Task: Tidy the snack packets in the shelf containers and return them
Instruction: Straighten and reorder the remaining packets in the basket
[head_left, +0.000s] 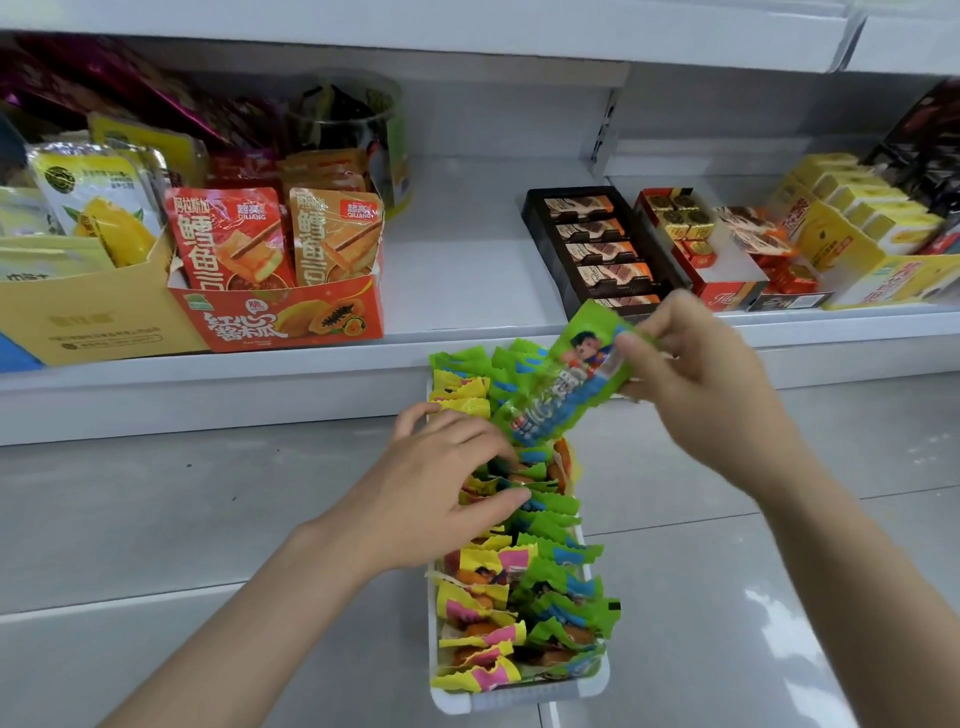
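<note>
Head view: right hand (711, 374) fingers pinch green packet (566, 379) slanting upper-right; left hand (447, 483) relaxed.

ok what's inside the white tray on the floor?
The white tray holds rows of small snack packets: yellow-pink on one side, green on the other. The left hand covers the middle rows; the right hand holds one green packet above. The tray bottom is hidden.

Right hand (711, 374) pinches green packet (566, 384) above white tray (519, 699); left hand (441, 483) presses packets inside.
</note>
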